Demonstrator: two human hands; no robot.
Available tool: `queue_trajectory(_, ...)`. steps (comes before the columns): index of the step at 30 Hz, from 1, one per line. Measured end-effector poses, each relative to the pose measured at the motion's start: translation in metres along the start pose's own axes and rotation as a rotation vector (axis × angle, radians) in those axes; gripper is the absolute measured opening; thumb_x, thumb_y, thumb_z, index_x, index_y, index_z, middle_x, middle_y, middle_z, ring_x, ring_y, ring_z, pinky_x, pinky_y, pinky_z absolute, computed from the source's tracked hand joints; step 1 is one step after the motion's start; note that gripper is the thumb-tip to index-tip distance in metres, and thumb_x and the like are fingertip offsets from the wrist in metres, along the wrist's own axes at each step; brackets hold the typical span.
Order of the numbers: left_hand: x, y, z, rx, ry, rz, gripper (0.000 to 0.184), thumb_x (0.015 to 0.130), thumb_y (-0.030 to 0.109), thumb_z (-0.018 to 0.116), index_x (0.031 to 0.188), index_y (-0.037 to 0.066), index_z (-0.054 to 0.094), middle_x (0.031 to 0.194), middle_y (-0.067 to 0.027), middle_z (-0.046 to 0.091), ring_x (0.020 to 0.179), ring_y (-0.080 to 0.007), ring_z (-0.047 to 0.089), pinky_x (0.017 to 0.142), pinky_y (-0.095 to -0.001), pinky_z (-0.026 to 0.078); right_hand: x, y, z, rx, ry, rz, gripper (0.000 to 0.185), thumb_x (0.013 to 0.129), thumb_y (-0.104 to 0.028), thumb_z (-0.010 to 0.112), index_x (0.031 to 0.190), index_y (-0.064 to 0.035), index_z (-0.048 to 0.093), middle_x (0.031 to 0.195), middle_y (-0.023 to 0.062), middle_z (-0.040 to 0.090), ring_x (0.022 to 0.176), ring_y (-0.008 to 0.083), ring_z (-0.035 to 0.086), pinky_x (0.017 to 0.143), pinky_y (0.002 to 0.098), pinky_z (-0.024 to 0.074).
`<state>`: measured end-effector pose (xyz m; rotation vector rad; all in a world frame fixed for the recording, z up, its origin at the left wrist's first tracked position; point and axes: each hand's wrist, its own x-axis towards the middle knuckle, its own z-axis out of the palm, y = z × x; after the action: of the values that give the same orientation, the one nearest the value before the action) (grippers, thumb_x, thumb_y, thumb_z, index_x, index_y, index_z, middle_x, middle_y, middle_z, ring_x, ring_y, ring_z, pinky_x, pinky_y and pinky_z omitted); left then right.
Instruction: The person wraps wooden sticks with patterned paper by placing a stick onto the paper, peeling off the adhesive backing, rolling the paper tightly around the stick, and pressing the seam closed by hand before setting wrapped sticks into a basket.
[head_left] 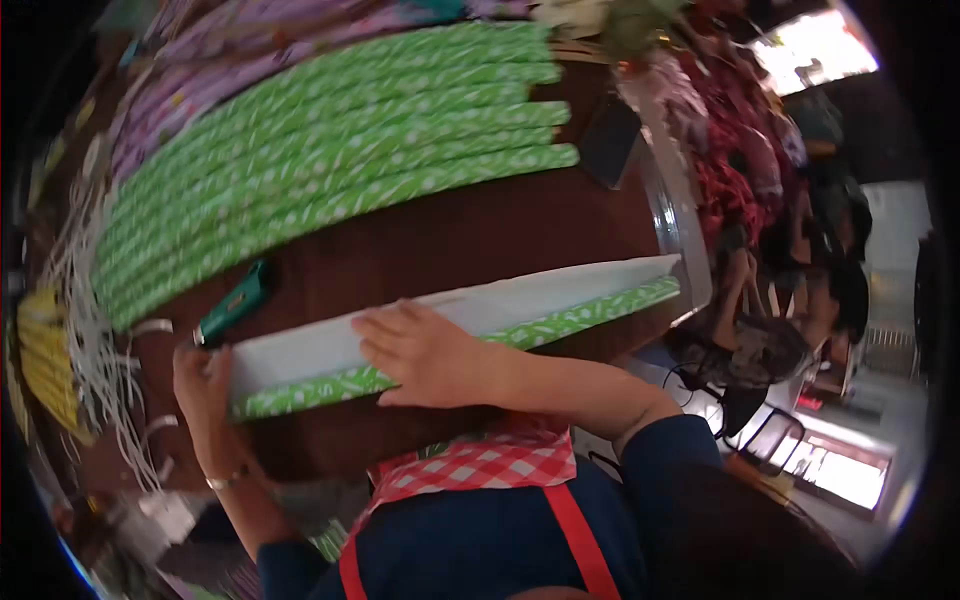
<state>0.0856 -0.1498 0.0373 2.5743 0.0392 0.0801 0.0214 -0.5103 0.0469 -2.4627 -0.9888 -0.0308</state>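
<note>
A long strip of green, white-patterned material [585, 312] lies across the table in front of me, its white inner side up and its near edge turned over as a green band. My right hand [425, 355] presses flat on the middle of the strip, fingers stretched out. At the strip's left end, my left hand [203, 385] has its fingers curled against the edge, thumb on the near side. Just beyond that hand lies a green-handled tool [235, 303] with a pale tip; its exact kind is unclear.
Several green patterned rolls [340, 150] lie side by side at the back. Purple patterned material [240, 50] is behind them. White cords [105, 350] and a yellow bundle [48, 350] are at the left. A dark flat object [610, 143] lies near the table's right edge.
</note>
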Motion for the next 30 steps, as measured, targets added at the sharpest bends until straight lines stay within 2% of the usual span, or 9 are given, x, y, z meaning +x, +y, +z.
queue_trajectory(2, 0.003, -0.015, 0.005, 0.050, 0.060, 0.152, 0.034, 0.080, 0.024, 0.077, 0.075, -0.001, 0.053, 0.084, -0.0142, 0.054, 0.075, -0.0305, 0.057, 0.070, -0.0385, 0.047, 0.001, 0.000, 0.002, -0.048, 0.005, -0.017, 0.059, 0.079, -0.045, 0.069, 0.116, 0.0003, 0.061, 0.136, 0.0202, 0.051, 0.128, 0.0343, 0.046, 0.102, 0.0516, 0.0405)
queue_trajectory(4, 0.002, -0.006, 0.005, 0.091, 0.082, 0.121, 0.034, 0.080, 0.027, 0.076, 0.075, -0.001, 0.056, 0.086, -0.0151, 0.056, 0.077, -0.0328, 0.059, 0.071, -0.0409, 0.047, 0.004, 0.000, 0.005, -0.038, -0.048, -0.028, 0.050, 0.081, -0.044, 0.069, 0.110, -0.0042, 0.063, 0.137, 0.0188, 0.049, 0.130, 0.0347, 0.043, 0.102, 0.0531, 0.0404)
queue_trajectory(6, 0.001, 0.003, 0.002, 0.122, 0.044, 0.113, 0.035, 0.079, 0.030, 0.076, 0.075, -0.001, 0.060, 0.088, -0.0163, 0.056, 0.080, -0.0353, 0.060, 0.072, -0.0429, 0.048, 0.005, -0.002, 0.007, -0.104, -0.029, -0.051, 0.048, 0.081, -0.043, 0.069, 0.110, -0.0054, 0.064, 0.136, 0.0200, 0.050, 0.129, 0.0351, 0.044, 0.102, 0.0535, 0.0394)
queue_trajectory(8, -0.004, 0.009, 0.006, 0.161, 0.094, 0.081, 0.038, 0.078, 0.036, 0.075, 0.077, 0.000, 0.063, 0.090, -0.0172, 0.058, 0.080, -0.0366, 0.060, 0.071, -0.0443, 0.048, 0.003, -0.001, 0.007, -0.127, -0.050, -0.047, 0.044, 0.082, -0.043, 0.068, 0.109, -0.0082, 0.065, 0.135, 0.0202, 0.051, 0.128, 0.0348, 0.045, 0.101, 0.0559, 0.0380)
queue_trajectory(15, -0.044, 0.017, 0.008, 0.202, 0.145, 0.035, 0.036, 0.077, 0.037, 0.074, 0.076, 0.003, 0.065, 0.089, -0.0146, 0.060, 0.080, -0.0352, 0.062, 0.069, -0.0448, 0.050, -0.016, -0.007, 0.003, -0.209, -0.117, -0.115, 0.043, 0.083, -0.044, 0.066, 0.108, -0.0082, 0.065, 0.134, 0.0172, 0.053, 0.126, 0.0310, 0.048, 0.097, 0.0571, 0.0402)
queue_trajectory(17, -0.052, 0.016, 0.011, 0.198, 0.189, 0.045, 0.035, 0.077, 0.037, 0.074, 0.076, 0.003, 0.065, 0.089, -0.0138, 0.060, 0.081, -0.0347, 0.062, 0.069, -0.0449, 0.050, -0.020, -0.005, 0.011, -0.279, -0.015, -0.174, 0.043, 0.083, -0.044, 0.066, 0.107, -0.0083, 0.065, 0.133, 0.0171, 0.053, 0.125, 0.0311, 0.050, 0.096, 0.0587, 0.0404)
queue_trajectory(25, -0.056, 0.028, 0.014, 0.134, 0.209, -0.037, 0.032, 0.075, 0.035, 0.074, 0.076, 0.005, 0.065, 0.089, -0.0135, 0.060, 0.083, -0.0345, 0.062, 0.070, -0.0462, 0.051, -0.005, -0.019, -0.001, -0.309, -0.105, -0.189, 0.050, 0.082, -0.050, 0.066, 0.105, -0.0054, 0.065, 0.129, 0.0198, 0.056, 0.122, 0.0345, 0.050, 0.098, 0.0623, 0.0377)
queue_trajectory(27, -0.054, 0.024, 0.015, 0.122, 0.234, -0.005, 0.032, 0.074, 0.036, 0.075, 0.075, 0.005, 0.064, 0.089, -0.0137, 0.060, 0.084, -0.0348, 0.062, 0.070, -0.0466, 0.051, 0.007, -0.028, 0.008, -0.304, -0.017, -0.188, 0.052, 0.081, -0.051, 0.067, 0.105, -0.0053, 0.065, 0.125, 0.0201, 0.057, 0.121, 0.0357, 0.051, 0.099, 0.0621, 0.0373)
queue_trajectory(30, -0.054, 0.027, 0.017, 0.157, 0.217, -0.039, 0.031, 0.074, 0.036, 0.076, 0.076, 0.007, 0.064, 0.090, -0.0143, 0.059, 0.085, -0.0360, 0.061, 0.071, -0.0475, 0.050, 0.037, -0.042, 0.017, -0.285, -0.017, -0.234, 0.054, 0.083, -0.050, 0.065, 0.112, -0.0054, 0.063, 0.126, 0.0191, 0.058, 0.124, 0.0357, 0.049, 0.103, 0.0595, 0.0359)
